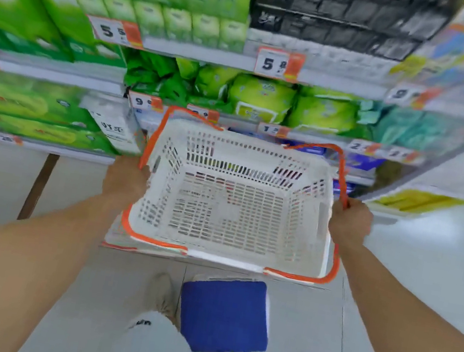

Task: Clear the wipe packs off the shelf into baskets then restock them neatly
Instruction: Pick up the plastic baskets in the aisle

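Observation:
I hold a white plastic basket with orange rim and handles out in front of me, above the floor. My left hand grips its left edge and my right hand grips its right edge near the orange handle. Nothing lies inside the basket. Green wipe packs lie piled on the middle shelf just beyond the basket, with teal packs to their right. The whole picture is motion-blurred.
A blue-topped stool or box stands on the pale floor below the basket, beside my legs. Green tissue boxes fill the shelves at left, black packs sit top right. A dark post rises at left.

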